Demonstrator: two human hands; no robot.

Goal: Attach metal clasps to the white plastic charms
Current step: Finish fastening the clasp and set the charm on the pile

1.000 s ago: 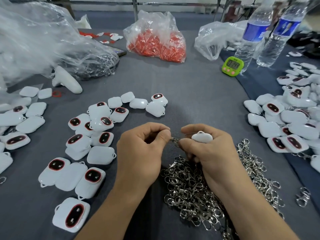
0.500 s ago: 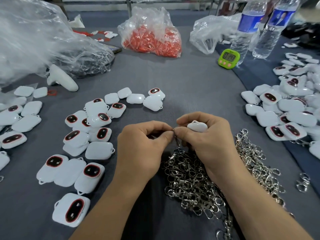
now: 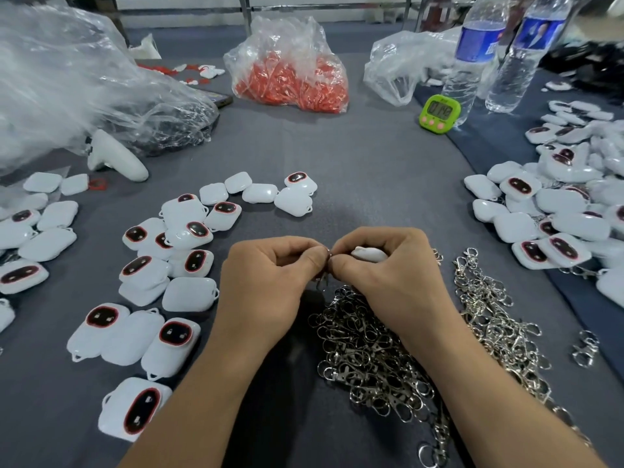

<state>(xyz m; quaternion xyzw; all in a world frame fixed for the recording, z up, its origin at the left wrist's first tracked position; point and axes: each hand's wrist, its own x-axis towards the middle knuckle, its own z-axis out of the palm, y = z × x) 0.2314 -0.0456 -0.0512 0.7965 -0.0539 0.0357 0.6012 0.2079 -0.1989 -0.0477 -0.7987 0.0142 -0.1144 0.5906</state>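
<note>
The person is working on one piece in the middle of a long batch. The right hand point(image 3: 388, 282) is curling its fingers point(image 3: 341, 265) round a small white rounded plastic charm point(image 3: 369, 254), of which only the top edge is showing, while the left hand point(image 3: 270, 282) is pinching a silver metal swivel clasp point(image 3: 323, 281) between thumb and forefinger. The fingertips of both hands are meeting, and whether the clasp's ring is passing through the charm's loop is being hidden by the fingers. Just below and to the right of the fingers, a loose heap of silver clasps point(image 3: 371, 349) is lying on the grey cloth-covered desk point(image 3: 371, 184), so many joins are probably left. To the left of the fingers, a scatter of white charms point(image 3: 189, 231) with red-rimmed dark ovals is lying with small loops that are looking bare, so these are likely waiting their turn. Well off to the right of the fingers, a denser pile of the same charms point(image 3: 557, 214) is sitting with bits of metal showing at its near edge, so these are probably finished. Judging by the two groups, the job is looking partly done, with a good share to go.
</note>
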